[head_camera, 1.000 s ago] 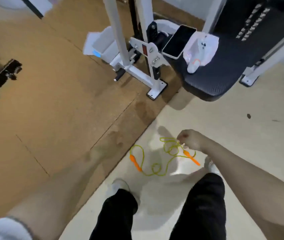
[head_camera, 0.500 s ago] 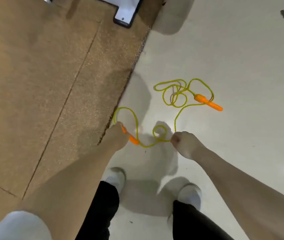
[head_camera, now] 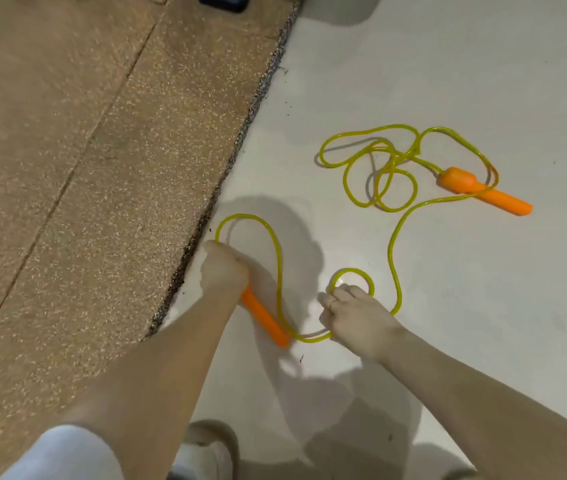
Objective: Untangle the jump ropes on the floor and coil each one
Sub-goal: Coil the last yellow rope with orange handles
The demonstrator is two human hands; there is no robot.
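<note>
The rope [head_camera: 396, 258] lies on the pale floor [head_camera: 448, 81] just beside the mat [head_camera: 84, 168], yellow cord with two orange handles. The left hand [head_camera: 224, 270] has its grip closed round the near handle [head_camera: 264, 318], whose free end pokes out toward the person. The right hand [head_camera: 358, 313] rests on the cord by a small loop [head_camera: 353, 282], fingers curled; whether it truly pinches the cord I cannot tell, since the knuckles hide the contact. The far handle [head_camera: 482, 190] lies well apart, with several overlapping loops [head_camera: 375, 171] tangled beside it.

The step in hand looks like starting the untangle from the held end. To do it well, keep the near handle fixed as an anchor and let the right hand slide along the cord, flattening the small loop first instead of pulling it tight. Pulling hard toward the body would likely cinch the far loops into a knot. Better to feed slack, lift each crossing over, and free the cord lying across the far handle last. Only one rope is visible here.
</note>
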